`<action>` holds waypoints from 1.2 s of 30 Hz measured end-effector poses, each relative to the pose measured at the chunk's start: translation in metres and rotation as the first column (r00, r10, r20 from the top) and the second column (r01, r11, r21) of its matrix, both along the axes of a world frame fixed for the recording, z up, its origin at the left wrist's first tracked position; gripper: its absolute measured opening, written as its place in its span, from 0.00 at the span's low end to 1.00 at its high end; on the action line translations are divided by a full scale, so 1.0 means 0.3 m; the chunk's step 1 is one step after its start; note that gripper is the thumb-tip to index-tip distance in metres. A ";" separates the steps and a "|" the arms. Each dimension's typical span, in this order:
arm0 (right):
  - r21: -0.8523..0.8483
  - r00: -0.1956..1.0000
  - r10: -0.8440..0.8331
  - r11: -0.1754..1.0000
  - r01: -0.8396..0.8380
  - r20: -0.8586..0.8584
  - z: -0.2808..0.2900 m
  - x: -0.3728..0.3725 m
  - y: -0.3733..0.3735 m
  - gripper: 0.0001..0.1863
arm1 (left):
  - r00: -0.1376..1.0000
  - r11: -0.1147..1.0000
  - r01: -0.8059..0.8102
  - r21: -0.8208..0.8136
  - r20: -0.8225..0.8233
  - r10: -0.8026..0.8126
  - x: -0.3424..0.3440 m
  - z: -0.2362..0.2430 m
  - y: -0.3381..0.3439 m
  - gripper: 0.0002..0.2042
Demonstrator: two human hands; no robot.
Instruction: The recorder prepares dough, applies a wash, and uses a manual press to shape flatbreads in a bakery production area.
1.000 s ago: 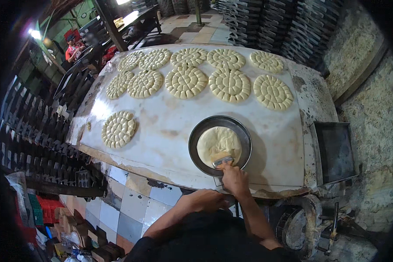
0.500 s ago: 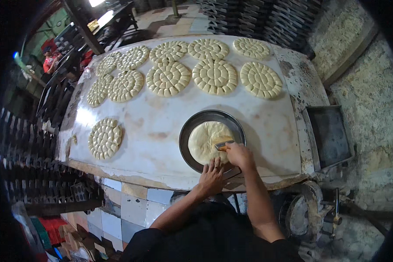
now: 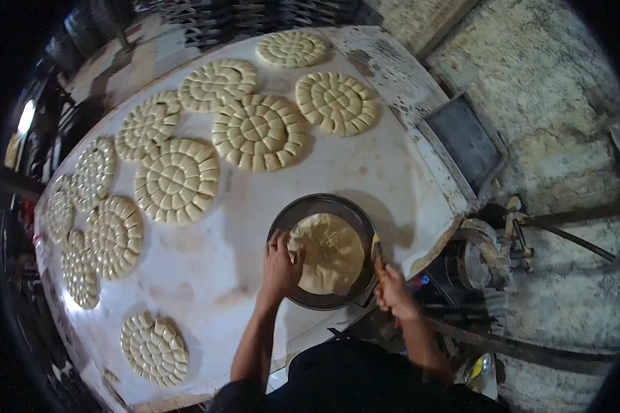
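A round dark pan (image 3: 355, 210) holds a flat disc of pale dough (image 3: 331, 258), dented near its middle. My left hand (image 3: 281, 267) reaches over the pan's left rim, its fingers bent at the edge of the dough and the thumb lying over it. My right hand (image 3: 396, 294) is closed around the wooden handle of a brush (image 3: 377, 258). The brush stands at the pan's right rim, its yellowish tip pointing up and away from me. Whether it touches the rim cannot be told.
Several round scored dough pieces (image 3: 177, 182) spread over the far and left parts of the pale table (image 3: 241, 227). One more dough round (image 3: 153, 348) lies near left. A dark rectangular tray (image 3: 463, 143) sits at the right edge, beside a rough wall (image 3: 530, 124).
The view has turned to the right. The brush has left the dough for the pan's right rim. My left hand has gone from the near edge to the left side, its fingers now bent.
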State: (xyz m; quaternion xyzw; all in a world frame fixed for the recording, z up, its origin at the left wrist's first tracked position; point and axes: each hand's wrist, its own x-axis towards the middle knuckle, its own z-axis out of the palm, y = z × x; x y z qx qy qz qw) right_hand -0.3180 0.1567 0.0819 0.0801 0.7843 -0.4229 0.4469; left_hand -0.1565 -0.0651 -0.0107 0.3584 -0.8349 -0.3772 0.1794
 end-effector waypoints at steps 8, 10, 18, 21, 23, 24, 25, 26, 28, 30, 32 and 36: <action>-0.273 0.985 -0.173 0.948 0.165 -0.004 0.006 -0.032 0.037 0.16 | 0.997 0.990 0.059 0.129 0.034 -0.064 0.035 0.076 -0.038 0.24; -0.213 0.943 -0.106 0.976 0.039 -0.314 -0.074 -0.194 0.059 0.24 | 0.995 1.000 0.022 -0.012 -0.095 -0.023 0.139 0.114 0.027 0.22; 0.055 0.806 0.093 0.996 -0.076 -0.585 -0.520 -0.185 0.161 0.34 | 0.989 0.897 -0.076 0.435 0.149 0.012 0.460 0.108 0.466 0.18; -0.473 0.937 -0.350 0.827 0.302 -0.013 -0.467 0.028 0.175 0.19 | 0.989 0.851 -0.104 0.515 0.145 0.033 0.519 0.052 0.658 0.20; -0.581 0.926 -0.274 0.721 0.377 0.261 -0.432 0.094 0.243 0.18 | 0.990 0.662 -0.123 0.739 0.041 0.137 0.520 0.017 0.765 0.23; -0.637 0.911 -0.149 0.672 0.378 0.383 -0.431 0.134 0.304 0.16 | 0.981 0.555 -0.133 0.821 0.031 0.190 0.508 0.016 0.823 0.26; -0.689 0.878 -0.026 0.608 0.394 0.478 -0.451 0.155 0.384 0.14 | 0.980 0.505 -0.092 0.858 -0.011 0.197 0.502 -0.013 0.880 0.29; -0.801 0.916 0.049 0.504 0.322 0.399 -0.506 0.185 0.441 0.17 | 0.978 0.451 -0.044 0.891 -0.053 0.202 0.486 -0.044 0.932 0.32; -0.687 0.943 0.008 0.687 0.236 0.332 -0.593 0.250 0.636 0.20 | 0.950 0.374 -0.146 0.916 0.024 0.312 0.460 -0.079 1.027 0.34; -0.643 0.898 -0.012 0.695 0.324 0.439 -0.649 0.299 0.840 0.21 | 0.899 0.287 -0.228 0.931 0.088 0.428 0.471 -0.169 1.044 0.41; -0.593 0.887 -0.142 0.696 0.405 0.439 -0.626 0.319 1.106 0.19 | 0.869 0.475 -0.316 0.822 0.049 0.492 0.408 -0.191 1.110 0.33; -0.471 0.641 -0.444 0.440 0.765 0.626 -0.701 0.327 1.520 0.13 | 0.930 0.992 -0.013 0.125 0.365 -0.034 0.372 -0.603 1.133 0.26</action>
